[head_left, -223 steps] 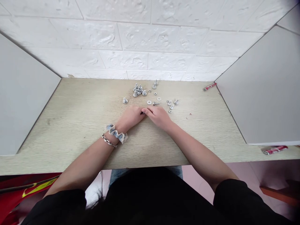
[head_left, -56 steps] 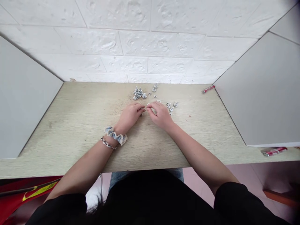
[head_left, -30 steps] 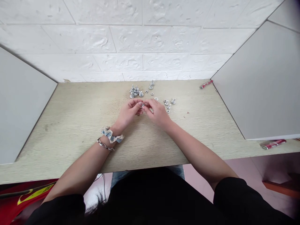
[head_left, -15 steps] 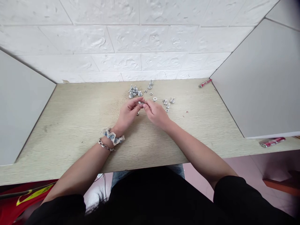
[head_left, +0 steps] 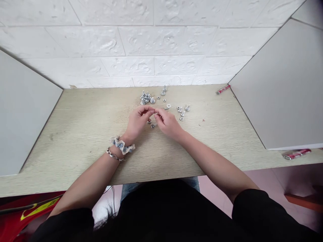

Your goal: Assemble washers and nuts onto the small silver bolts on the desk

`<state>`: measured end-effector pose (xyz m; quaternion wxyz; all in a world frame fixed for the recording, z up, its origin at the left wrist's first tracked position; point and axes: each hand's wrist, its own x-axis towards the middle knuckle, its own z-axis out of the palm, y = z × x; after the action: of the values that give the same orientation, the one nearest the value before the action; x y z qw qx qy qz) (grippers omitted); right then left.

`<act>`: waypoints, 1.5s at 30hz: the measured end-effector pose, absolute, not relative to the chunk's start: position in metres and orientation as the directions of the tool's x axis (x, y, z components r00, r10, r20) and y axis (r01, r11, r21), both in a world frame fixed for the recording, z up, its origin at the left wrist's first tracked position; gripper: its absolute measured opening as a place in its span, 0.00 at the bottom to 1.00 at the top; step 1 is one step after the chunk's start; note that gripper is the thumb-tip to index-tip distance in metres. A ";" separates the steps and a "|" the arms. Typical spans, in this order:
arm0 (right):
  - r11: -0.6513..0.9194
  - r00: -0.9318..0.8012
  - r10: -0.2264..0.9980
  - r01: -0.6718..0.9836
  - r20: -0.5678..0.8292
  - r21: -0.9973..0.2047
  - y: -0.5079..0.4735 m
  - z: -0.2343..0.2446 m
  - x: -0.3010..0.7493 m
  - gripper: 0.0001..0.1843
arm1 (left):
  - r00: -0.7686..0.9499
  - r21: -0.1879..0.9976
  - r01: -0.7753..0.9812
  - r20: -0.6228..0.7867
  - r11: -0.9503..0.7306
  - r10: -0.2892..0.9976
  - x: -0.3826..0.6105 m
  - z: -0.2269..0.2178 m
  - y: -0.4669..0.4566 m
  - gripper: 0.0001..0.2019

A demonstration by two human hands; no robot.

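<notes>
My left hand [head_left: 137, 121] and my right hand [head_left: 168, 122] meet fingertip to fingertip above the middle of the wooden table [head_left: 80, 134]. Both are pinched on a small metal bolt [head_left: 153, 112] held between them; its details are too small to make out. A small metal piece [head_left: 152, 126] lies on the table just below the fingers. Behind the hands lies a heap of silver bolts [head_left: 146, 98]. Loose washers and nuts [head_left: 168, 105] and a few more bolts [head_left: 182, 111] are scattered to the right of it.
White panels stand at the left [head_left: 22, 114] and right [head_left: 285, 90] of the table, with a white brick wall behind. A red pen [head_left: 223, 89] lies at the back right, and another red object [head_left: 296, 154] at the right front edge.
My hands lifted from the table and came together on a bolt, pinching it between both sets of fingertips. A small metal piece now lies on the table under them.
</notes>
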<state>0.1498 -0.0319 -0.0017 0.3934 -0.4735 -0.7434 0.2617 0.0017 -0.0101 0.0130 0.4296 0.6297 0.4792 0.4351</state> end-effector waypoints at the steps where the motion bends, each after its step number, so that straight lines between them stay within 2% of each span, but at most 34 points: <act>1: 0.415 -0.245 0.910 0.497 0.336 -0.762 -0.032 -0.002 0.149 0.13 | 0.161 0.960 0.229 0.125 -0.161 0.979 0.002 0.013 -0.010 0.09; 4: 0.388 -0.247 0.921 0.542 0.300 -0.745 -0.032 -0.003 0.147 0.10 | 0.179 0.937 0.291 0.147 -0.195 0.973 0.001 0.011 -0.009 0.07; 7: 0.296 -0.192 0.955 0.633 0.226 -0.716 -0.033 0.002 0.148 0.06 | 0.215 0.895 0.381 0.160 -0.233 0.963 0.000 0.008 -0.007 0.07; 9: 0.233 -0.165 0.973 0.665 0.164 -0.710 -0.034 0.011 0.152 0.07 | 0.219 0.869 0.427 0.167 -0.248 0.961 -0.001 0.007 -0.005 0.07; 11: 0.237 -0.251 0.963 0.626 0.097 -0.743 -0.037 0.022 0.157 0.12 | 0.202 0.840 0.469 0.199 -0.273 0.959 -0.002 0.007 -0.003 0.07; 12: 0.268 -0.349 0.935 0.577 0.063 -0.772 -0.039 0.027 0.158 0.14 | 0.193 0.826 0.487 0.217 -0.286 0.957 -0.003 0.007 -0.003 0.08; 15: 0.342 -0.618 0.781 0.537 -0.084 -0.771 -0.045 0.034 0.157 0.16 | 0.177 0.803 0.516 0.239 -0.297 0.955 -0.004 0.009 -0.003 0.09; 17: 0.374 -0.674 0.722 0.570 -0.156 -0.731 -0.049 0.033 0.153 0.11 | 0.163 0.805 0.520 0.236 -0.287 0.958 -0.004 0.010 -0.003 0.10; 20: 0.365 -0.697 0.690 0.567 -0.194 -0.739 -0.051 0.027 0.148 0.06 | 0.154 0.819 0.504 0.228 -0.275 0.962 -0.003 0.011 -0.004 0.10; 22: 0.317 -0.661 0.727 0.564 -0.187 -0.763 -0.049 0.023 0.147 0.06 | 0.153 0.843 0.473 0.208 -0.256 0.966 -0.003 0.011 -0.004 0.11; 25: 0.186 -0.495 0.862 0.504 -0.106 -0.843 -0.042 0.019 0.149 0.08 | 0.165 0.879 0.423 0.165 -0.221 0.972 -0.004 0.012 -0.005 0.14; 28: 0.060 -0.258 0.966 0.269 -0.012 -0.961 -0.035 0.016 0.154 0.12 | 0.245 0.899 0.373 0.144 -0.231 0.959 -0.004 0.015 -0.009 0.17; 32: 0.020 -0.059 0.998 -0.034 0.022 -0.999 -0.028 0.013 0.157 0.21 | 0.410 0.943 0.248 0.104 -0.221 0.906 0.001 0.017 -0.015 0.19; 37: 0.013 -0.036 0.999 -0.125 0.017 -0.992 -0.027 0.014 0.154 0.26 | 0.393 0.990 0.113 0.032 -0.082 0.919 0.008 0.014 -0.016 0.18; 45: -0.005 -0.065 0.998 -0.139 0.004 -0.990 -0.029 0.013 0.152 0.27 | 0.317 0.998 0.053 0.008 -0.026 0.949 0.010 0.015 -0.018 0.16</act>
<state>0.1523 -0.0286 0.0134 0.5170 -0.4474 -0.4799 0.5498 0.0101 -0.0179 0.0146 0.5549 0.5919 0.4231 0.4034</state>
